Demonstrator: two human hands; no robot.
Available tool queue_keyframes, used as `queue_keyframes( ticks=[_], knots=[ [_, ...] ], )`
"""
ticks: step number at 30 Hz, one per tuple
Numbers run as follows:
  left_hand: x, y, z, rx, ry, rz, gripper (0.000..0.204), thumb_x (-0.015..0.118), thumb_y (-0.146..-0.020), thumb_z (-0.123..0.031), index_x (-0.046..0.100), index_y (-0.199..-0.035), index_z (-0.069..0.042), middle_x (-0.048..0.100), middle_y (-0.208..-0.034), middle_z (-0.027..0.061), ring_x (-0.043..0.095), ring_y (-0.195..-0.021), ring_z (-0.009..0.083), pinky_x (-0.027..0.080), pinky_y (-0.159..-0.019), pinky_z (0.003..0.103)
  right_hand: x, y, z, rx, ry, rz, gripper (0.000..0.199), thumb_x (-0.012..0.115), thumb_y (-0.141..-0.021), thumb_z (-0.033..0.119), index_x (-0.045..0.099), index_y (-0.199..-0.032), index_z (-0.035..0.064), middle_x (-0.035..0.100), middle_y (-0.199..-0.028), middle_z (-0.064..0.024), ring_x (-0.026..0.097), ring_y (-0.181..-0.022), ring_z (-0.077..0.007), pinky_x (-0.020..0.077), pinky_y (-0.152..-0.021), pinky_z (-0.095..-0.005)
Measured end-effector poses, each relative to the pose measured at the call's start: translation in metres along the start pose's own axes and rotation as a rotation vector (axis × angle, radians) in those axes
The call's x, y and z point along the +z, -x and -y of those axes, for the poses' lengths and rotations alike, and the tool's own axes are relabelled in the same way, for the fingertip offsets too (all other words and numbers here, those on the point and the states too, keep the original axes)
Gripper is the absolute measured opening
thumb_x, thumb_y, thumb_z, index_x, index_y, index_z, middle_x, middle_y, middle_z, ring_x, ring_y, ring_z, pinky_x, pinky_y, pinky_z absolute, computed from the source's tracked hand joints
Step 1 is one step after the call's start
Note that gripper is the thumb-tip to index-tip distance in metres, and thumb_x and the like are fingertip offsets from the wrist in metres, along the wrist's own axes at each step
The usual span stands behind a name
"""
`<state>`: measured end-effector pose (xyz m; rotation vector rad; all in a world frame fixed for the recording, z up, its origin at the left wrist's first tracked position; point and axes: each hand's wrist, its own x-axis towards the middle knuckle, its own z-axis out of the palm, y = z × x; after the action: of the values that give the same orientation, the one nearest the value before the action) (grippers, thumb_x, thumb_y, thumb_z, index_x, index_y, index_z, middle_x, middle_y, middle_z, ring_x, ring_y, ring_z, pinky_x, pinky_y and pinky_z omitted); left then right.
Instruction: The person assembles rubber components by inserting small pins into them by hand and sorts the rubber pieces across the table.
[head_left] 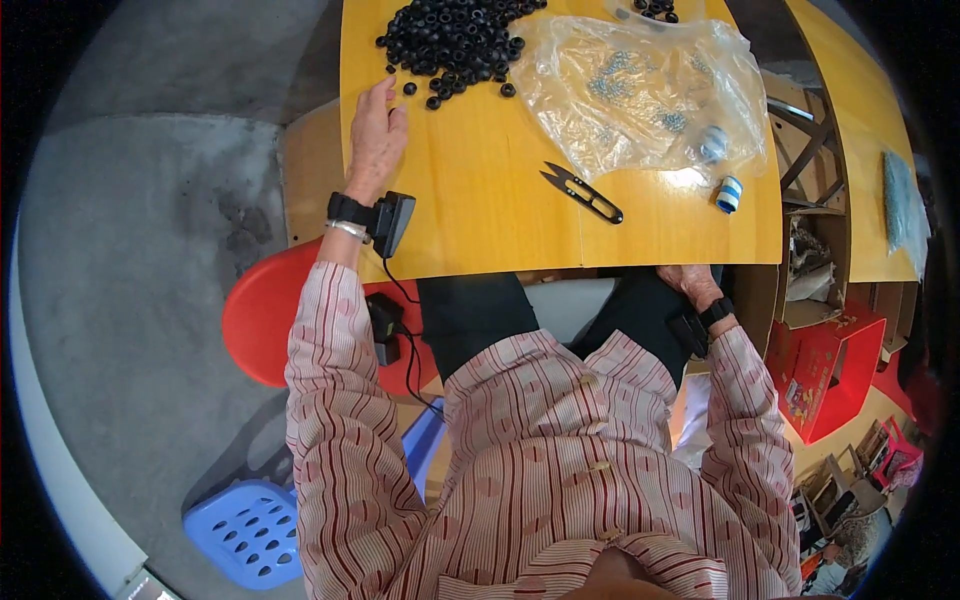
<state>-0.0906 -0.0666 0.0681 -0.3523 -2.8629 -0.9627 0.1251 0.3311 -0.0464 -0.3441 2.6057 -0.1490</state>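
Resting flat on the yellow wooden table [480, 200], the left hand [375, 135] lies palm down near the table's left edge, fingers extended and loosely together, fingertips pointing up-frame toward the pile of black rings [455, 40]. Nothing is pinched or held.

The rings are small, matte black, rubbery-looking washers with round holes, heaped at the table's far left. A few strays [432, 97] sit apart from the heap, just beside the fingertips; the closest one is near the index finger, contact can't be confirmed.

The left wrist carries a black strap with a boxy black device [392, 220] and a thin metal bracelet. A cable runs from the device down off the table edge.

The right hand [692, 285] is below the near table edge, on the dark trousers at the lap. It's partly hidden, so I cannot tell how its fingers are set. It has a black wrist strap too.

The thread snips [585, 193] have black handles and pointed metal blades and lie flat mid-table. Their long axis runs diagonally, tips toward upper left, handle end toward lower right, well apart from both hands.

A crinkled clear plastic bag [650, 90] holds small bluish-grey parts at the table's far right. A small blue-and-white spool [729, 194] lies near the right edge, just beside the bag's corner.

A red plastic stool [262, 320] and a blue perforated stool [245, 525] stand on the grey concrete floor at left. A red cardboard box [825, 370] sits at right.
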Motion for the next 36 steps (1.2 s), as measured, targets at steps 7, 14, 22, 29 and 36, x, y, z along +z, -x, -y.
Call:
queue_keyframes(
  ticks=[7, 14, 22, 29, 36],
  knots=[
    [0.026, -0.004, -0.003, 0.23, -0.118, -0.093, 0.038, 0.056, -0.087, -0.015, 0.047, -0.12, 0.0, 0.05, -0.111, 0.021, 0.047, -0.105, 0.0349, 0.038, -0.092, 0.04, 0.068, -0.007, -0.029, -0.079, -0.169, -0.359, 0.036, 0.051, -0.084, 0.022, 0.053, -0.117, 0.0064, 0.055, -0.119, -0.0126, 0.048, -0.11, -0.0338, 0.0371, -0.096, -0.0442],
    [0.03, -0.006, -0.018, 0.306, -0.206, -0.039, 0.05, 0.064, -0.083, -0.032, 0.047, -0.12, -0.003, 0.042, -0.118, 0.021, 0.037, -0.109, 0.0364, 0.032, -0.095, 0.045, 0.059, -0.003, -0.023, 0.006, -0.417, -0.295, 0.038, 0.055, -0.08, 0.024, 0.054, -0.115, 0.0081, 0.054, -0.118, -0.0134, 0.046, -0.11, -0.0328, 0.0351, -0.094, -0.0437],
    [0.035, -0.012, -0.024, 0.346, -0.237, -0.002, 0.045, 0.068, -0.08, -0.035, 0.052, -0.114, -0.011, 0.04, -0.105, 0.0169, 0.038, -0.097, 0.0314, 0.035, -0.089, 0.043, 0.039, 0.0, -0.013, -0.063, -0.017, -0.31, 0.04, 0.053, -0.081, 0.025, 0.053, -0.117, 0.009, 0.054, -0.117, -0.0128, 0.046, -0.11, -0.0339, 0.034, -0.094, -0.0461],
    [0.038, -0.01, -0.024, 0.434, -0.242, -0.019, 0.03, 0.064, -0.083, -0.026, 0.055, -0.104, -0.007, 0.045, -0.096, 0.0154, 0.042, -0.092, 0.0319, 0.038, -0.084, 0.042, 0.025, 0.003, -0.009, 0.026, -0.088, -0.12, 0.038, 0.043, -0.091, 0.027, 0.048, -0.124, 0.0095, 0.046, -0.132, -0.0095, 0.04, -0.12, -0.0298, 0.0287, -0.103, -0.0424],
    [0.031, -0.008, -0.032, 0.599, -0.434, 0.032, 0.02, 0.057, -0.087, -0.02, 0.049, -0.093, -0.003, 0.048, -0.085, 0.0137, 0.057, -0.077, 0.0287, 0.05, -0.063, 0.038, 0.021, -0.001, -0.006, 0.032, 0.011, 0.041, 0.036, 0.04, -0.094, 0.024, 0.046, -0.124, 0.0053, 0.047, -0.132, -0.0072, 0.041, -0.12, -0.024, 0.0332, -0.103, -0.0322]
  ],
)
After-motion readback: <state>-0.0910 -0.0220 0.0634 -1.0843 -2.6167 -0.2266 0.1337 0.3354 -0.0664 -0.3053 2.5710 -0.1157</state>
